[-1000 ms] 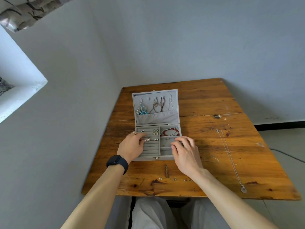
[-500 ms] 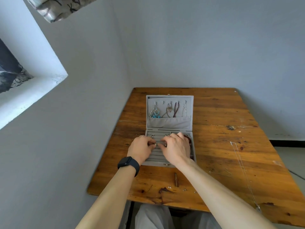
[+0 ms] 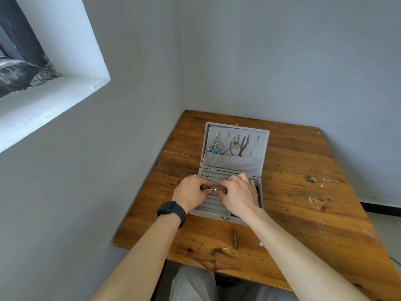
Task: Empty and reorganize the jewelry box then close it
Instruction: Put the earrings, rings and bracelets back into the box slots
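Nearest, pale trousers [image 3: 195,285] below the edge of the wooden counter [image 3: 303,213]. On that near edge, scattered apart from one another: tiny earrings [image 3: 226,247], a pearl [image 3: 261,243] just beside the right forearm, and a slim brown piece [image 3: 235,236] lying lengthwise. Off to the right, a thin chain [image 3: 319,216] stretched along the boards, well apart from the rest. Further in, the grey jewelry box [image 3: 217,213], open, resting mid-counter with its clasp side toward the person. Over its ring rolls on the left side, both hands meeting fingertip to fingertip. Left hand [image 3: 191,193], with a black watch [image 3: 171,210] on the wrist and a ring [image 3: 193,175] on one finger, curled narrow, thumb and forefinger pinching a small shiny stud [image 3: 212,189] at one roll. Right hand [image 3: 239,192] arched over the rolls and partly covering the right compartments, fingers bent down, tips hidden; cannot tell whether holding anything. Just behind the hands, more small pieces [image 3: 207,176] seated in the far rolls. Beyond, the lid [image 3: 236,131] standing up and leaning back, with a fabric pocket [image 3: 232,164] along its base and, hanging side by side above it, turquoise drop earrings [image 3: 214,147], a brown cord [image 3: 233,146], a purple beaded strand [image 3: 243,145] and a fine silver strand [image 3: 254,146]. Farthest, grey walls [image 3: 282,61] meeting in a corner, and a white window ledge [image 3: 54,98] up on the left.
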